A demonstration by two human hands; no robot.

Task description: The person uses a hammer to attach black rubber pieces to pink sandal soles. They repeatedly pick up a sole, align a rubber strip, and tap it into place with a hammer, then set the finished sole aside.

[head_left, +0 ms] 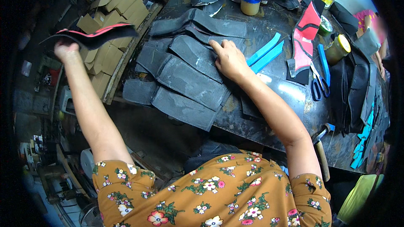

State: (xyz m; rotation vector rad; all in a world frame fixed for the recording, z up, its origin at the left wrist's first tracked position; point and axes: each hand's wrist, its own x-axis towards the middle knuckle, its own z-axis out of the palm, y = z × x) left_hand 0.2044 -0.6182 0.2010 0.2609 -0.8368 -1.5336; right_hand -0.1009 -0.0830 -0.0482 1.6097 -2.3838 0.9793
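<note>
The left hand (66, 50) is raised out to the side, closed on a curved black piece with a red edge (93, 35), held above the stacked cardboard boxes (114, 4). The right hand (229, 60) lies flat, fingers spread, pressing on the overlapping grey pieces (185, 80); at least eight of them show, fanned across the near edge of the dark worktable (290, 96). Two blue strips (266, 54) lie just beside that hand. Farther right sit one red and black upper (306, 38), one pair of blue-handled scissors (320, 80), and two jars (336, 49), their contents unclear. A hammer (322, 143) rests at the table edge
</note>
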